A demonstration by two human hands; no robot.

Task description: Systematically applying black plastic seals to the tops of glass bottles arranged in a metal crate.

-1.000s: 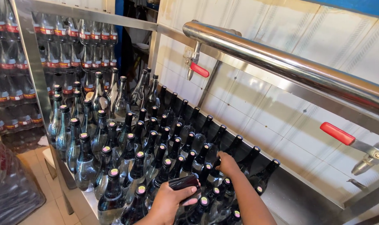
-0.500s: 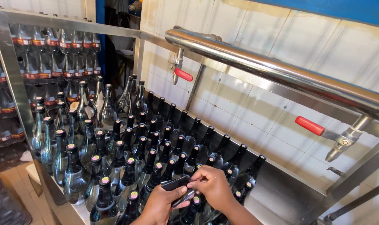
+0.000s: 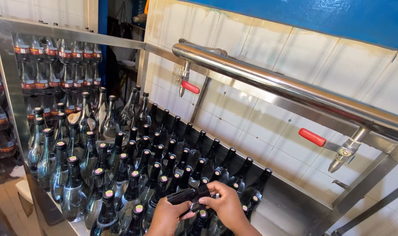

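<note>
Both of my hands meet at the bottom middle over a crowd of bottles. My left hand [image 3: 167, 217] and my right hand [image 3: 226, 203] together grip a small black flat object [image 3: 188, 195], held just above the bottle tops. Directly under it stand several dark capped bottles [image 3: 164, 168] in tight rows on a steel tray [image 3: 291, 205]. To the left are several clear glass bottles [image 3: 72, 175] with dark caps, standing upright.
A thick steel pipe [image 3: 269, 81] runs along the tiled wall, with two red-handled taps [image 3: 189, 86] [image 3: 312, 137] hanging from it. Shelves of labelled bottles [image 3: 54, 61] fill the left background behind a steel frame. Bare tray floor lies at the right.
My right hand has come in beside the left and now also grips the black object. The view has shifted, so the bottles and pipe sit further left.
</note>
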